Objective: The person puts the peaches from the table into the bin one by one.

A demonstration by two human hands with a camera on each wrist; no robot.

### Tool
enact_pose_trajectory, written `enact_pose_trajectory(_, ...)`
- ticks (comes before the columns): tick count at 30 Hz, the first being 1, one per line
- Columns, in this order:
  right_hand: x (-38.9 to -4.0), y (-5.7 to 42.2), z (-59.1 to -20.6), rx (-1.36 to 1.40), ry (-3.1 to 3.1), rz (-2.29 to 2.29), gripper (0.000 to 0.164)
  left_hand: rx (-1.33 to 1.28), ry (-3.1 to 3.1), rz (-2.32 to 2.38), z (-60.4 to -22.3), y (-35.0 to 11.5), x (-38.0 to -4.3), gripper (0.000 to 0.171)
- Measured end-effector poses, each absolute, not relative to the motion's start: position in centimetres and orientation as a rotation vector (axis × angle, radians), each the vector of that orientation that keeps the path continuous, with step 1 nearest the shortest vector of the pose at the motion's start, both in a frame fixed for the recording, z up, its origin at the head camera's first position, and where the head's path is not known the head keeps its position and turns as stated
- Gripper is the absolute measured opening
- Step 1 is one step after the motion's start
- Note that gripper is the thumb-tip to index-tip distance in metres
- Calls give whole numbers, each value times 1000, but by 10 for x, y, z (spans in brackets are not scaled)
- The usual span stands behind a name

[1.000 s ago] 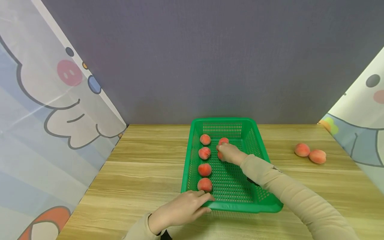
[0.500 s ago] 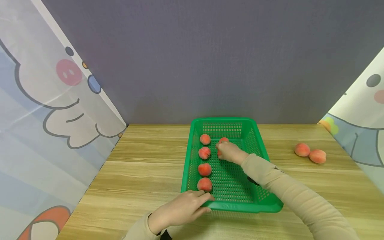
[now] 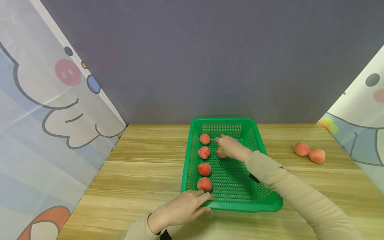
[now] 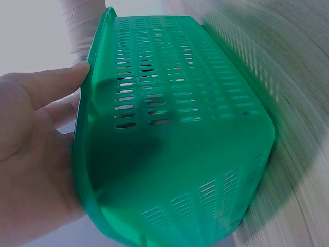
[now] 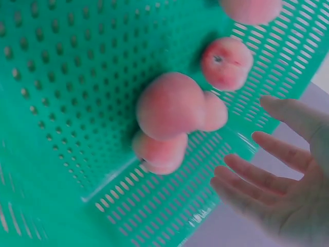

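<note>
My left hand (image 3: 184, 207) grips the near left corner of a green plastic basket (image 3: 234, 206); in the left wrist view its thumb presses the rim (image 4: 82, 118). Inside the basket, my right hand (image 3: 231, 147) hovers with fingers spread, holding nothing. Just under it shows a peach (image 3: 221, 153); in the right wrist view this larger-looking peach (image 5: 172, 105) overlaps another peach (image 5: 162, 154) behind it. A column of peaches (image 3: 204, 169) runs along the basket's left side. In the head view the right hand hides the far peach of the second column.
Two peaches (image 3: 309, 152) lie together on the wooden table (image 3: 141, 166), right of the basket. A grey wall (image 3: 210, 60) rises behind the table, and cartoon-printed sheets (image 3: 51, 100) flank it on both sides.
My right hand has let go of the peach in the second column, its fingers opening and rising slightly. The left hand has stayed at the rim.
</note>
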State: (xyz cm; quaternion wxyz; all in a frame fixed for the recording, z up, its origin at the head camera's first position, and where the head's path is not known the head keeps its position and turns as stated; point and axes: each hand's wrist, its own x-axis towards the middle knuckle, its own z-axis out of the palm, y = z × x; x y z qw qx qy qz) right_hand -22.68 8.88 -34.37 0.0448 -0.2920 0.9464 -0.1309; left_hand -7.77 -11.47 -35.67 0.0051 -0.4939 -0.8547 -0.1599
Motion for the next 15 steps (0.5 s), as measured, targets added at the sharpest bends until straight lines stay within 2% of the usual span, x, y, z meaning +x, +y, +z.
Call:
enact_pose_trajectory(5, -226, 92, -331, -867, 2906, -440, 41, -1551, -2674, -511, -356, -115, -77, 23)
enact_pose_trajectory(15, -219, 101, -303, -871, 2950, -577, 37, -1555, -2683, -521, -354, -115, -77, 23)
